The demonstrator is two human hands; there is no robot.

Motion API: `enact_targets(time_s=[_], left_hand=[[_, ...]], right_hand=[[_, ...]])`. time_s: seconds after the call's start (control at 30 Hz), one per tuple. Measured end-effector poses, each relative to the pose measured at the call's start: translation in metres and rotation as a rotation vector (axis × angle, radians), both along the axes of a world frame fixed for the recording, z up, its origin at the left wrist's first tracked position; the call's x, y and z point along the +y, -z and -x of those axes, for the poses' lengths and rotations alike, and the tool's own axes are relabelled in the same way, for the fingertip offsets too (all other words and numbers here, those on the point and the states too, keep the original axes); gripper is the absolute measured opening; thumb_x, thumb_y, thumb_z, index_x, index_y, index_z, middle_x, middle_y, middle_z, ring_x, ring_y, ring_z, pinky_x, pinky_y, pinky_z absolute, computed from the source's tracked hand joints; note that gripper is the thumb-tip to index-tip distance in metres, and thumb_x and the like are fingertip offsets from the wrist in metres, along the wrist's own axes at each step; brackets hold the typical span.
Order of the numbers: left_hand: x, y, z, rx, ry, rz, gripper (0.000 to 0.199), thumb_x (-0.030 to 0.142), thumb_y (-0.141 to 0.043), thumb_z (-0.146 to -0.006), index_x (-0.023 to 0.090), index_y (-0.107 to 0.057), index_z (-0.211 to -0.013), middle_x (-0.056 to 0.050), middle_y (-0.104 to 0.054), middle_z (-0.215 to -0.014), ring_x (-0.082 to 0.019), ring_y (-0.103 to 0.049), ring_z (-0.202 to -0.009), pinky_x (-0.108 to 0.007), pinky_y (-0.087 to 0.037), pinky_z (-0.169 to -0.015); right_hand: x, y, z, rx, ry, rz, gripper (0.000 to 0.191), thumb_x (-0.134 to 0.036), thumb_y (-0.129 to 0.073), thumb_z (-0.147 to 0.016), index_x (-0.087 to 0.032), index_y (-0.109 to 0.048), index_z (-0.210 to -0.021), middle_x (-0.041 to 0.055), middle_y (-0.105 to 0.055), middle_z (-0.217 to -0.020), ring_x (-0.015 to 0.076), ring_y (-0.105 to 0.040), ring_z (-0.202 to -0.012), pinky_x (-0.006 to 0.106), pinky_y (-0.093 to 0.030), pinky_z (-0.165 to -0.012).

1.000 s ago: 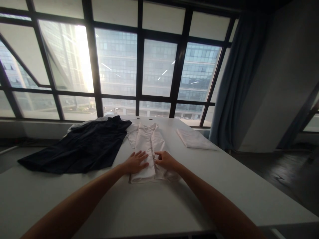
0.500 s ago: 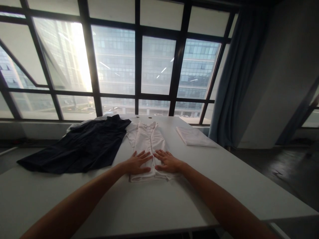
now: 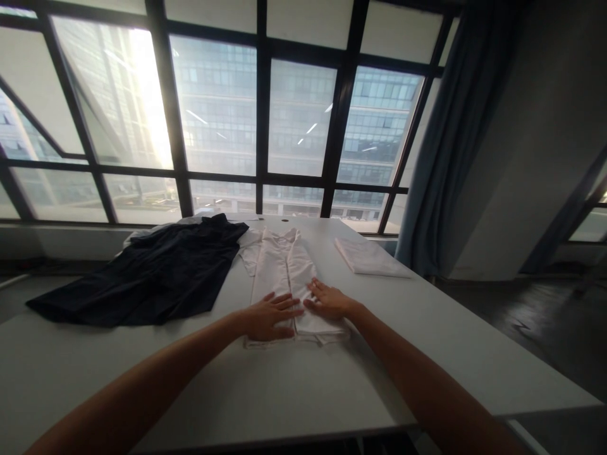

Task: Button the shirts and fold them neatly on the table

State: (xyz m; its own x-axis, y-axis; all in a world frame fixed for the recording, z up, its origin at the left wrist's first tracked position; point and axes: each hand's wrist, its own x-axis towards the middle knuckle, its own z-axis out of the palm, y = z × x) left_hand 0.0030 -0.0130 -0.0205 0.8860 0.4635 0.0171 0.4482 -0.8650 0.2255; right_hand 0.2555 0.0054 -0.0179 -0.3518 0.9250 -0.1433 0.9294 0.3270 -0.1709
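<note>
A white shirt (image 3: 274,268), its sides folded inward, lies lengthwise on the white table (image 3: 227,385) with its collar toward the window. My left hand (image 3: 271,316) rests flat with fingers spread on the lower part of the shirt, its fingertips crossing the middle line. To the right, my right hand (image 3: 329,300) touches the shirt's right side with its fingers apart. Neither hand grips anything. The hands are close together but do not touch.
A dark garment (image 3: 156,272) is spread at the left, over some white cloth at its far end. A folded white cloth (image 3: 372,258) lies on the right. Windows stand beyond the table, with a blue curtain (image 3: 431,189) at the right.
My right hand has moved right and slightly away from me, off the middle line. My left hand has shifted a little to the right across the shirt.
</note>
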Motion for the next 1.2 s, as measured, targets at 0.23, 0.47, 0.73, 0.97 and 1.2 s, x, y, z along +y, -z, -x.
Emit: enact_targets(time_s=[0.23, 0.47, 0.73, 0.97, 1.2], left_hand=[[-0.027, -0.017, -0.008, -0.081, 0.078, 0.106, 0.045, 0.054, -0.053, -0.089, 0.039, -0.058, -0.131, -0.002, -0.048, -0.145, -0.031, -0.038, -0.133, -0.048, -0.025, -0.112], [-0.014, 0.002, -0.014, -0.301, -0.003, 0.016, 0.048, 0.047, -0.041, -0.097, 0.024, -0.053, -0.136, -0.009, -0.054, -0.139, -0.024, -0.045, -0.131, -0.037, -0.032, -0.111], [-0.008, 0.012, -0.013, -0.036, -0.033, 0.013, 0.062, 0.057, -0.031, -0.097, 0.028, -0.025, -0.152, -0.006, -0.016, -0.159, -0.027, -0.010, -0.147, -0.049, -0.008, -0.117], [-0.018, 0.010, -0.014, 0.004, -0.055, -0.001, 0.063, 0.060, -0.029, -0.096, 0.029, -0.027, -0.152, -0.007, -0.017, -0.159, -0.028, -0.012, -0.147, -0.051, -0.010, -0.117], [-0.027, 0.002, -0.020, -0.107, -0.042, -0.141, 0.047, 0.050, -0.036, -0.098, 0.027, -0.052, -0.136, -0.009, -0.047, -0.145, -0.028, -0.039, -0.135, -0.047, -0.029, -0.111]], right_hand=[[0.001, -0.014, 0.000, 0.070, 0.126, -0.314, 0.056, -0.049, -0.043, -0.094, -0.020, -0.046, -0.142, 0.0101, -0.048, -0.144, 0.0265, -0.051, -0.125, 0.035, -0.038, -0.104], [0.019, 0.009, -0.013, -0.007, 0.069, -0.302, 0.056, -0.050, -0.039, -0.095, -0.023, -0.045, -0.143, 0.0088, -0.034, -0.154, 0.0260, -0.025, -0.143, 0.045, -0.020, -0.115], [0.033, 0.025, -0.020, -0.047, 0.047, -0.109, 0.084, -0.073, -0.016, -0.089, -0.021, -0.014, -0.155, 0.0061, -0.007, -0.161, 0.0277, -0.004, -0.148, 0.054, -0.002, -0.116], [0.044, 0.026, -0.018, -0.079, 0.238, -0.156, 0.070, -0.057, -0.011, -0.097, -0.018, -0.019, -0.154, 0.0083, -0.017, -0.159, 0.0254, -0.010, -0.147, 0.055, -0.005, -0.116], [0.051, 0.029, -0.032, -0.041, 0.352, -0.295, 0.052, -0.033, -0.032, -0.098, -0.018, -0.038, -0.147, 0.0101, -0.034, -0.153, 0.0251, -0.027, -0.142, 0.052, -0.016, -0.115]])
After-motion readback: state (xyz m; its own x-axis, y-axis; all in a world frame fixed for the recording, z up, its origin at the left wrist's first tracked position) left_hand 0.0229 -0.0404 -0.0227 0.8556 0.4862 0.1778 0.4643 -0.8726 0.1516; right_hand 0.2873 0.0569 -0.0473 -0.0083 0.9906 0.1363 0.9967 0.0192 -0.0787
